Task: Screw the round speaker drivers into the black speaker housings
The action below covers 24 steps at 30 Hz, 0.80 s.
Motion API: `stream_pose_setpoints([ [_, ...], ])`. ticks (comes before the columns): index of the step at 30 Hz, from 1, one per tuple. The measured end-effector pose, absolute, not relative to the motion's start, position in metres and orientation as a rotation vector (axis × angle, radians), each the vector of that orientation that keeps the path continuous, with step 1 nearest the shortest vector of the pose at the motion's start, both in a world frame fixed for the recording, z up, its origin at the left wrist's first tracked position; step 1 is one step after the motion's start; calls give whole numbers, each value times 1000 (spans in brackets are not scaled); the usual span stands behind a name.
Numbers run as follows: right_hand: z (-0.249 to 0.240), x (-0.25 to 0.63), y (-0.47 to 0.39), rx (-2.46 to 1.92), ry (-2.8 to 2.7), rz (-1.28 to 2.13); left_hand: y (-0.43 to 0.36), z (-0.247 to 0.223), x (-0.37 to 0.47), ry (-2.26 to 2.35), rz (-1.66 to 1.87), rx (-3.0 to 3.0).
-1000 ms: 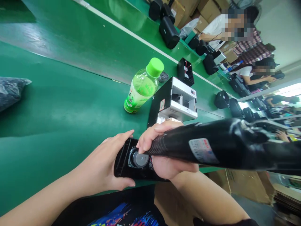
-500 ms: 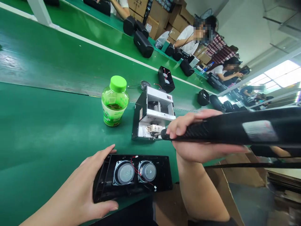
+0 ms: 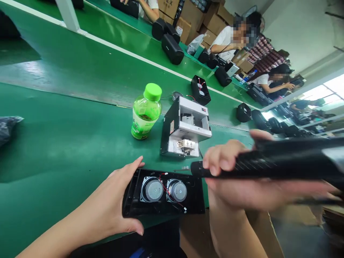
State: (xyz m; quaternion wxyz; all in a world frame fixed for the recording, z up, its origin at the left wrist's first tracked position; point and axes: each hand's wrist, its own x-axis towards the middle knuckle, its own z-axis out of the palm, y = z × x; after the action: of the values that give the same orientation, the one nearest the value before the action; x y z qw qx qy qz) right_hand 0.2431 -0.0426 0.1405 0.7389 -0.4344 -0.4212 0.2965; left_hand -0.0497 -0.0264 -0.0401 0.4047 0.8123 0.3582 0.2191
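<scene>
My left hand [image 3: 118, 200] grips the left end of a black speaker housing [image 3: 195, 193], fingers along its far edge and thumb at the near side. Two round speaker drivers [image 3: 153, 190] with red wires and white plugs sit in the housing. My right hand [image 3: 228, 172] is closed round a black electric screwdriver [image 3: 258, 163], held sideways with its tip pointing left, just above the housing's far edge. The thin bit is blurred, and I cannot tell whether it carries a screw. Beyond the housing stands a screw feeder [image 3: 185, 125] with a metal outlet at its front.
A green-capped drink bottle [image 3: 146, 113] stands left of the feeder. Farther back are an open black speaker box [image 3: 201, 89] and several finished-looking speakers [image 3: 172, 49] along the line. Co-workers sit across the bench. A dark plastic bag [image 3: 9, 127] lies at the left.
The screwdriver has come away from the feeder's outlet and moved toward me, over the housing's far edge. My left hand stays on the housing. The whole view has shifted slightly.
</scene>
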Motion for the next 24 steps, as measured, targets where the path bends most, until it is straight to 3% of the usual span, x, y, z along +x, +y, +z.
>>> stream_pose_setpoints([
  [9, 121, 178, -91, -929, -1362, 918, -20, -51, -40, 803, 628, 2087],
  [24, 93, 170, -86, -866, -1394, 879, -17, -40, -36, 701, 726, 2085],
])
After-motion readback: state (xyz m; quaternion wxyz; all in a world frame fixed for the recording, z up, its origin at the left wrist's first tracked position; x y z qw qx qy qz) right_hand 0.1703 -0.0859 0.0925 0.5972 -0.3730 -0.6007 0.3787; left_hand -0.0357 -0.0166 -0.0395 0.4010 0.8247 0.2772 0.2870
